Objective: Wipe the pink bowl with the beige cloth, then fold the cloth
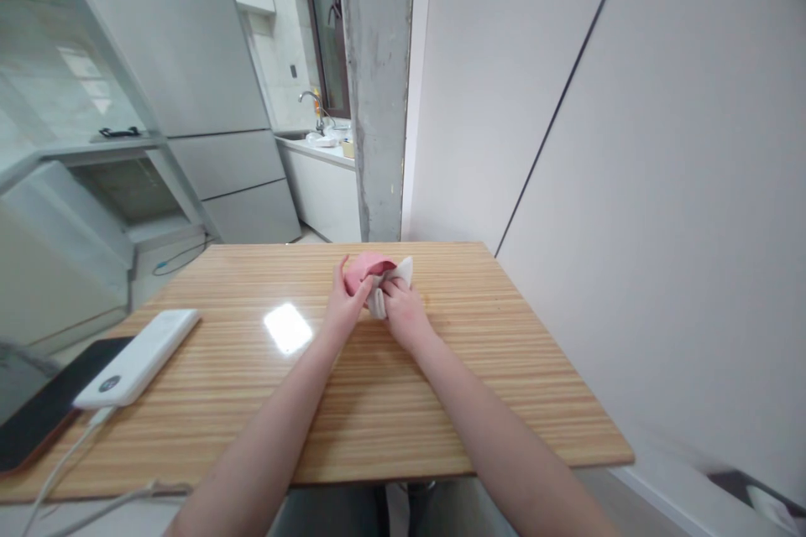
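The fridge (189, 59) stands at ten o'clock, beyond the worktop (378, 403). A dark phone (44, 411) lies at my eight o'clock on the worktop's near left edge, a white power bank (139, 367) just beside it with a cable (56, 470) trailing off. Nothing lies between me and the pink cup (362, 268) at twelve. My left hand (343, 309) curls around the cup; my right hand (406, 315) pinches a white cloth (387, 285) against its mouth. Both forearms reach straight ahead.

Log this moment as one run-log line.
left hand: holds pink rounded object | right hand: holds white cloth against it | over wooden table | white power bank left
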Motion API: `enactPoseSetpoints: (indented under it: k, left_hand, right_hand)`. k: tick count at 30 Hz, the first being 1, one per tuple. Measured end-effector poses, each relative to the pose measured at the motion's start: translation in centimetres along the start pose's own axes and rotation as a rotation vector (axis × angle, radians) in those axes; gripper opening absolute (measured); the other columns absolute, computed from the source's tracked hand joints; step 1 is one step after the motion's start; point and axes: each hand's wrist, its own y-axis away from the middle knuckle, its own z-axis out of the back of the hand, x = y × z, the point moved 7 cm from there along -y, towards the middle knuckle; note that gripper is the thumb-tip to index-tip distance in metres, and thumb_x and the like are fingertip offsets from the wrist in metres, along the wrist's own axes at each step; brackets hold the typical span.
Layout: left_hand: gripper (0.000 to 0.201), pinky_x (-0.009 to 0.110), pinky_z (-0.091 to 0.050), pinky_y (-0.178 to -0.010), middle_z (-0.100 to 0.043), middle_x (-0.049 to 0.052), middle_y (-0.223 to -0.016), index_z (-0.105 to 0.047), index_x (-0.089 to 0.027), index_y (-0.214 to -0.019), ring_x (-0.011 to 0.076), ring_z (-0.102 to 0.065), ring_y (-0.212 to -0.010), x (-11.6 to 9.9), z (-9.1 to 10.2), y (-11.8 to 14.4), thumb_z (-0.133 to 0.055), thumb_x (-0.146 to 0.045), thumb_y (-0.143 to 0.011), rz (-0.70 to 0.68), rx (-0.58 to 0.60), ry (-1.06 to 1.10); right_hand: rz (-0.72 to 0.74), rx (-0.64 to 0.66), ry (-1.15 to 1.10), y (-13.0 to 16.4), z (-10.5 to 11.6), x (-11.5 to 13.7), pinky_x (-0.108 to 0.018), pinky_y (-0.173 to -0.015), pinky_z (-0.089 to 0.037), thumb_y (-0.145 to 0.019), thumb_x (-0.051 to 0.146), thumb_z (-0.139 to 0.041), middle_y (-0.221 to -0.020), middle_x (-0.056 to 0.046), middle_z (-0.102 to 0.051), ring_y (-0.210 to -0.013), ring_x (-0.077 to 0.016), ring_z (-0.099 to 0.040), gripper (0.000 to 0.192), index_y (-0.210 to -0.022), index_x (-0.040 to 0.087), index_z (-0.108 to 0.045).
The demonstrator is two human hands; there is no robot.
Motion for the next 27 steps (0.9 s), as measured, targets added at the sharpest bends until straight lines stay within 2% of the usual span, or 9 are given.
enactPoseSetpoints:
  k: [2,6,8,10,14,17,21,24,27]
  left_hand:
    - [0.077,0.034,-0.045,-0.093,-0.057,0.011,-0.121,-0.034,-0.018,-0.135,0.0216,-0.058,-0.108,0.1,-0.4,0.5,-0.069,-0.039,-0.069,0.044,-0.050,0.037]
    - [0.055,0.036,-0.042,-0.097,-0.060,0.010,-0.116,-0.049,-0.016,-0.121,0.0227,-0.057,-0.110,0.0,0.2,-0.3,-0.066,-0.035,-0.071,0.048,-0.024,0.003]
    - [0.053,0.035,-0.042,-0.097,-0.060,0.010,-0.118,-0.052,-0.016,-0.118,0.0238,-0.055,-0.113,0.0,0.9,-1.0,-0.067,-0.032,-0.069,0.059,0.014,0.005]
    - [0.061,0.034,-0.046,-0.092,-0.059,0.011,-0.120,-0.048,-0.016,-0.123,0.0241,-0.056,-0.110,0.4,1.0,-1.1,-0.069,-0.032,-0.068,0.105,0.030,0.047]
    - [0.074,0.032,-0.051,-0.082,-0.062,0.011,-0.110,-0.036,-0.018,-0.129,0.0202,-0.063,-0.096,1.5,-0.6,0.2,-0.071,-0.038,-0.067,0.171,-0.052,0.183]
    - [0.057,0.033,-0.051,-0.081,-0.063,0.009,-0.101,-0.045,-0.016,-0.114,0.0199,-0.063,-0.093,2.0,-1.2,0.7,-0.069,-0.041,-0.068,0.197,-0.073,0.168]
    - [0.039,0.035,-0.051,-0.080,-0.063,0.008,-0.095,-0.053,-0.015,-0.098,0.0222,-0.062,-0.092,1.6,0.1,-0.4,-0.064,-0.041,-0.071,0.147,-0.024,0.035]
    - [0.052,0.034,-0.050,-0.082,-0.061,0.010,-0.107,-0.051,-0.017,-0.112,0.0222,-0.061,-0.098,1.8,0.0,-0.7,-0.067,-0.040,-0.069,0.135,0.012,0.079]
    - [0.075,0.033,-0.047,-0.091,-0.054,0.013,-0.124,-0.036,-0.020,-0.130,0.0214,-0.056,-0.111,2.3,-1.0,-0.1,-0.072,-0.038,-0.066,0.111,-0.036,0.167]
  right_hand:
    - [-0.029,0.006,-0.012,0.1,-0.3,-0.2,-0.036,-0.083,-0.037,-0.087,0.016,-0.049,-0.102,-0.010,-0.062,-0.102,-0.0226,-0.046,0.019,-0.100,0.016,-0.063]
    - [0.033,0.038,-0.067,0.1,-0.1,0.1,-0.033,-0.081,-0.038,-0.081,0.016,-0.058,-0.104,-0.009,-0.060,-0.101,-0.0212,-0.046,0.017,-0.097,0.017,-0.064]
    - [0.082,0.043,-0.068,-0.1,0.2,0.4,-0.033,-0.081,-0.038,-0.082,0.017,-0.057,-0.108,-0.007,-0.059,-0.103,-0.0202,-0.046,0.016,-0.097,0.019,-0.063]
    - [0.079,0.033,-0.042,-0.1,0.3,0.4,-0.034,-0.081,-0.037,-0.086,0.017,-0.053,-0.107,-0.007,-0.060,-0.103,-0.0203,-0.046,0.015,-0.097,0.020,-0.063]
    - [-0.031,0.002,-0.020,0.1,-0.1,-0.1,-0.036,-0.083,-0.037,-0.087,0.014,-0.048,-0.099,-0.009,-0.061,-0.100,-0.0221,-0.046,0.018,-0.094,0.017,-0.064]
    - [-0.050,0.006,-0.054,0.3,-0.2,-0.3,-0.035,-0.083,-0.039,-0.083,0.012,-0.051,-0.102,-0.010,-0.060,-0.099,-0.0220,-0.046,0.019,-0.097,0.015,-0.063]
    - [0.067,0.041,-0.063,0.2,0.0,-0.1,-0.034,-0.082,-0.039,-0.081,0.013,-0.056,-0.108,-0.008,-0.058,-0.104,-0.0214,-0.046,0.019,-0.098,0.018,-0.063]
    - [0.077,0.028,-0.060,0.1,-0.1,-0.4,-0.035,-0.083,-0.039,-0.084,0.014,-0.052,-0.106,-0.008,-0.059,-0.105,-0.0213,-0.045,0.018,-0.096,0.019,-0.063]
    - [-0.001,-0.007,-0.096,0.3,-0.4,-1.1,-0.035,-0.084,-0.040,-0.083,0.011,-0.052,-0.099,-0.009,-0.060,-0.101,-0.0214,-0.045,0.018,-0.095,0.017,-0.063]
